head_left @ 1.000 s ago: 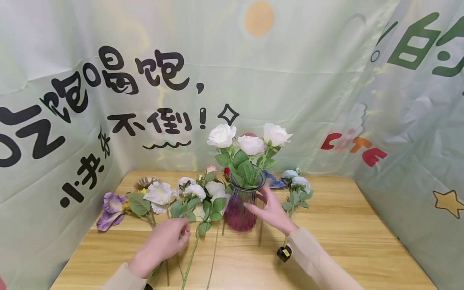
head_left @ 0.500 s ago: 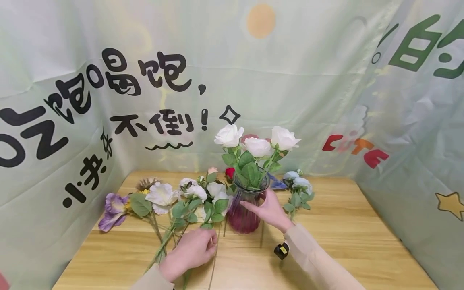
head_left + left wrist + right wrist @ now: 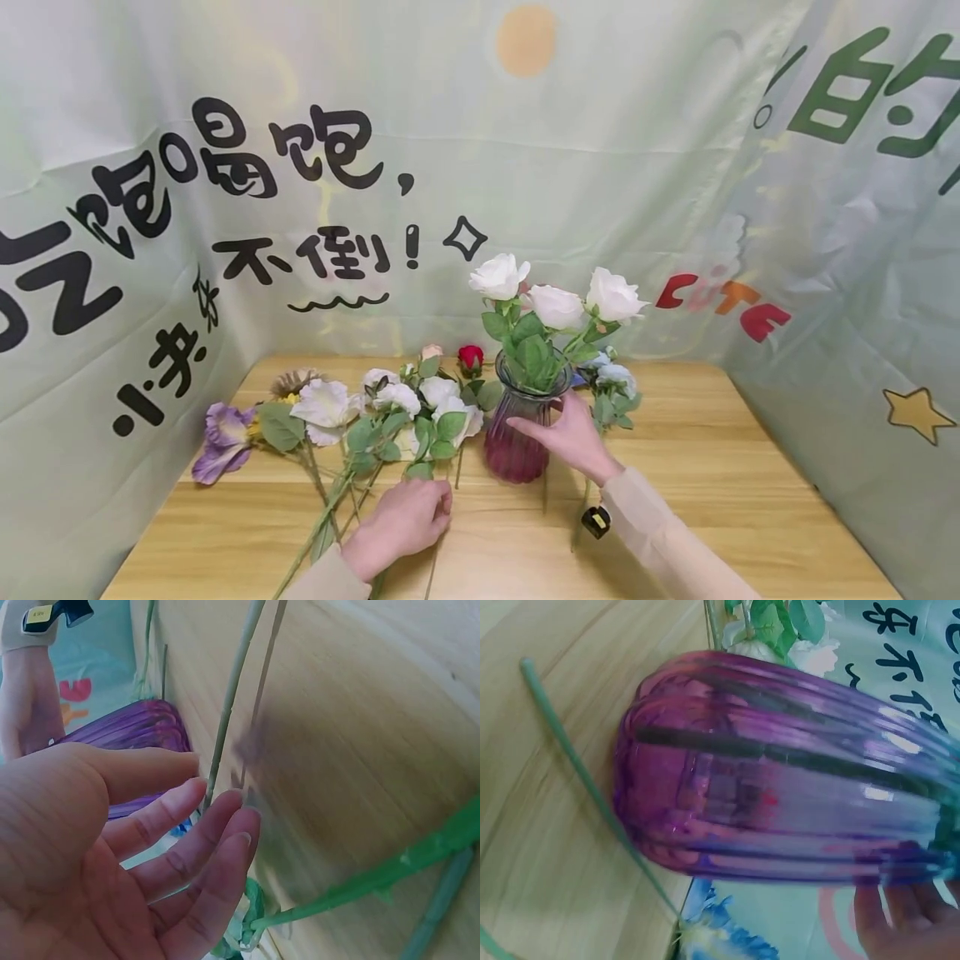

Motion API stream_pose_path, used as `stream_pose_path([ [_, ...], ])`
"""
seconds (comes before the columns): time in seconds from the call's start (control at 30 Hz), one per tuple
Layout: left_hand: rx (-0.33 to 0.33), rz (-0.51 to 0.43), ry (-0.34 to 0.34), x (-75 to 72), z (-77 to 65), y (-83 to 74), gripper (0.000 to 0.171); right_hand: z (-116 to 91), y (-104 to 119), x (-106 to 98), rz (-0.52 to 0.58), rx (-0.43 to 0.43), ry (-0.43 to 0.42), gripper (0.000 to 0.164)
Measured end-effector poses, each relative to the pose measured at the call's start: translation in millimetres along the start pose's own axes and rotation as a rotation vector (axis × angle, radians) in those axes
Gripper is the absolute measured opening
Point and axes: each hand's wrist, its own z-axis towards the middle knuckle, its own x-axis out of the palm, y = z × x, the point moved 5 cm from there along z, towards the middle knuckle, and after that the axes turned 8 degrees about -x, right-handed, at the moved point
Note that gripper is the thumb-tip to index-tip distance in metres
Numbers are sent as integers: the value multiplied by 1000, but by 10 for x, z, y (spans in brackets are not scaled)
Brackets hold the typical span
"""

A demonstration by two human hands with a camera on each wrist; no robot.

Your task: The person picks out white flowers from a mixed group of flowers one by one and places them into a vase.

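Note:
My right hand (image 3: 573,437) grips the side of a ribbed glass vase (image 3: 517,450), purple-pink below and greyish at the neck, its thumb across the front. Three white roses (image 3: 555,307) with green leaves stand in the vase. The right wrist view shows dark stems inside the tilted-looking glass (image 3: 780,765). Low over the table's front, my left hand (image 3: 405,521) has its fingers loosely bent. In the left wrist view, a thin green stem (image 3: 232,690) runs just past those fingertips, with thumb and index apart from each other.
Several loose artificial flowers lie left of the vase: a purple iris (image 3: 221,442), white blooms (image 3: 397,398) and a red rose (image 3: 471,358) behind. Light-blue flowers (image 3: 617,379) lie to the right. A printed cloth (image 3: 600,192) hangs around the wooden table (image 3: 712,467).
My left hand has moved right, away from the leafy stems, toward the thin stem. The vase has shifted slightly right with my right hand, uncovering more of the red rose.

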Motion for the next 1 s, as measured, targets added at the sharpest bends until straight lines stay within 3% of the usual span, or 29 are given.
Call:
stream_pose_path([
  [0.3,-12,-20,39,78,32,20,17,-40,-73,-27,191,-20,82,70],
  [0.73,-13,-122,15,75,49,96,16,-59,-64,32,178,-57,12,63],
  [1.0,-79,-266,10,-59,41,158,14,-44,197,4,161,-84,-6,60],
])
